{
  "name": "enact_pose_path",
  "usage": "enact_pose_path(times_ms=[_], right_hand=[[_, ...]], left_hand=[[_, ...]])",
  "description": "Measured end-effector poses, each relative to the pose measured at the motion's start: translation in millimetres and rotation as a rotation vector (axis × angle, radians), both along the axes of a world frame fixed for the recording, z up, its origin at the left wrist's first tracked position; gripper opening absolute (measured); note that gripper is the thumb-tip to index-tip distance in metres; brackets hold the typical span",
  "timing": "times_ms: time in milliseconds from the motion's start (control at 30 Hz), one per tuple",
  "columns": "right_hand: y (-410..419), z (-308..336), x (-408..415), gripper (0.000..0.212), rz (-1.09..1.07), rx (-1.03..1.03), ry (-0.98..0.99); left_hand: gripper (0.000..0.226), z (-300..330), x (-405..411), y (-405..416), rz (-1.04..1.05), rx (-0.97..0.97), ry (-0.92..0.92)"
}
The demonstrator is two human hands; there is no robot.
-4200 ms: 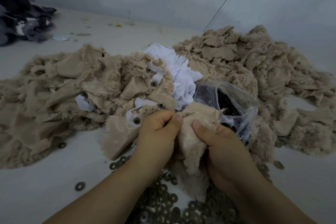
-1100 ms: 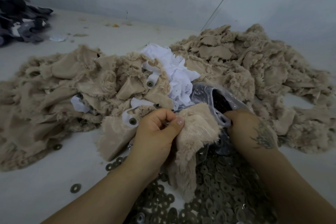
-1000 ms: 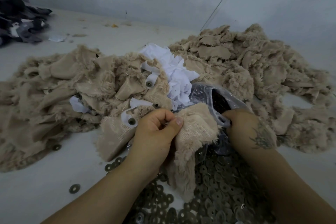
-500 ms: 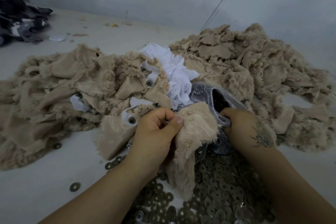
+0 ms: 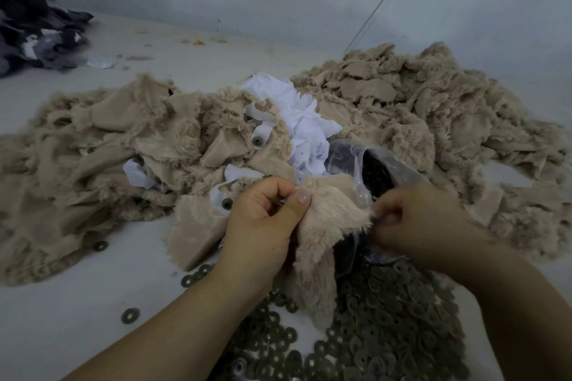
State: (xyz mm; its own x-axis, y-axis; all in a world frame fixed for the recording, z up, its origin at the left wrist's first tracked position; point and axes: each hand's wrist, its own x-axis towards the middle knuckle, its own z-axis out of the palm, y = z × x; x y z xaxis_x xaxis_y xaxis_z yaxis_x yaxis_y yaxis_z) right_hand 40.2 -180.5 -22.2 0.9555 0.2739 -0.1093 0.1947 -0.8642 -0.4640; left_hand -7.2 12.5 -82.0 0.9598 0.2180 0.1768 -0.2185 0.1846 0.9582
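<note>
My left hand [image 5: 263,219] grips a beige piece of plush fabric [image 5: 331,210], thumb pressed on its woven back, and the furry end hangs down over the table. My right hand [image 5: 414,219] is blurred at the fabric's right edge, its fingertips pinched on something small that I cannot make out. Just behind the hands lies a clear plastic bag [image 5: 349,155] with dark small parts inside, its mouth open. Several grey metal washers [image 5: 387,318] are heaped under my wrists.
Beige plush pieces lie in a left pile [image 5: 93,148] and a right pile [image 5: 418,108], with white cloth scraps [image 5: 303,120] between them. A dark grey fabric heap [image 5: 31,28] sits far left. Loose washers dot the white table [image 5: 77,303]. A wall stands behind.
My right hand has come out of the plastic bag and moved toward the edge of the plush piece. The left hand has kept its grip and barely moved.
</note>
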Motion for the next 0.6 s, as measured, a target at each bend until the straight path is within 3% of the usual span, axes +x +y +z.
enact_pose_path(times_ms=[67,100,267,367,467,600], right_hand=[[3,11,-13,0.009,0.179,0.106,0.491],[5,13,-16,0.007,0.247,0.157,0.569],[23,-8,-15,0.027,0.063,0.56,0.152],[29,-20,-16,0.024,0.06,0.596,-0.062],[34,-25,-19,0.032,0.112,0.622,-0.147],[37,-32,-19,0.028,0.073,0.651,-0.232]], left_hand=[[0.021,1,0,0,-0.002,-0.007,-0.015],[0.02,1,0,-1,-0.009,-0.004,-0.021],[0.013,-2,1,-2,-0.048,0.014,-0.026],[0.012,-4,2,-2,-0.044,0.041,-0.04],[0.014,-5,2,-2,-0.021,0.098,-0.052],[0.013,-5,2,-3,0.015,0.119,-0.058]])
